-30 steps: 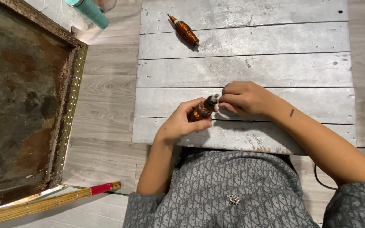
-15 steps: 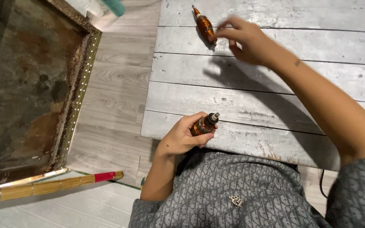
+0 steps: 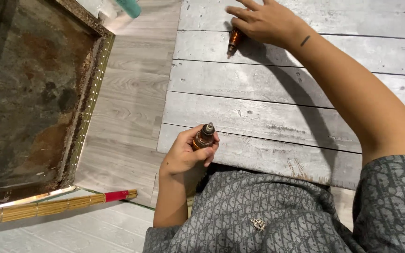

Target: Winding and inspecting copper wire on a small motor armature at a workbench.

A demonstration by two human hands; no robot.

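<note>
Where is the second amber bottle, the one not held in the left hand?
In the head view, the second amber bottle lies at the far end of the grey plank board, under the fingers of the outstretched right hand.

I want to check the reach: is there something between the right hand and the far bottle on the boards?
Nothing visible. The right hand already lies on the far bottle, with only bare boards around it.

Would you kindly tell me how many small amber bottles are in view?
2: one amber bottle held in the left hand, another bottle on the grey plank board, under the right hand.
</note>
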